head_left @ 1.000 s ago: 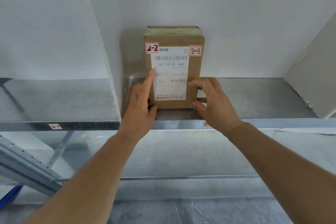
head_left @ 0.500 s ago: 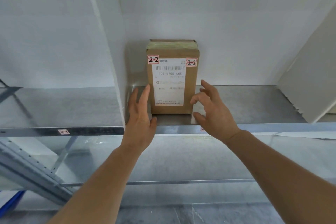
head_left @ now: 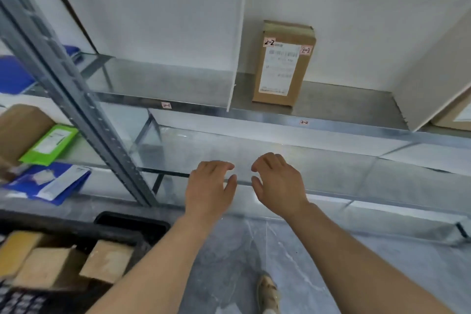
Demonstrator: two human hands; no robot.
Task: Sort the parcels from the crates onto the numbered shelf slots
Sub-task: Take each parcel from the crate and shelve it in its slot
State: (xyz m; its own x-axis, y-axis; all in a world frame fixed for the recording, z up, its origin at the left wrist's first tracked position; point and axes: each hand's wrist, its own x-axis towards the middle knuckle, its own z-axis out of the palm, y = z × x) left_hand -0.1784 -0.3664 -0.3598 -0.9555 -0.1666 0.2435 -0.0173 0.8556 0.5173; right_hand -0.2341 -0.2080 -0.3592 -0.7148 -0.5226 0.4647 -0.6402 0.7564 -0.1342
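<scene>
Both hands free, one box standing in slot 2-2.

Our left hand (head_left: 210, 183) and right hand (head_left: 277, 181) hang side by side in front of the lower shelf, fingers loosely curled and holding nothing, which suits reaching for another parcel. Above them the box (head_left: 284, 64) stands upright on the shelf (head_left: 344, 107) just right of the white divider (head_left: 235, 33), its 2-2 stickers matching the slot label (head_left: 303, 122) on the edge. More parcels wait in the black crate (head_left: 132, 227) at lower left.
</scene>
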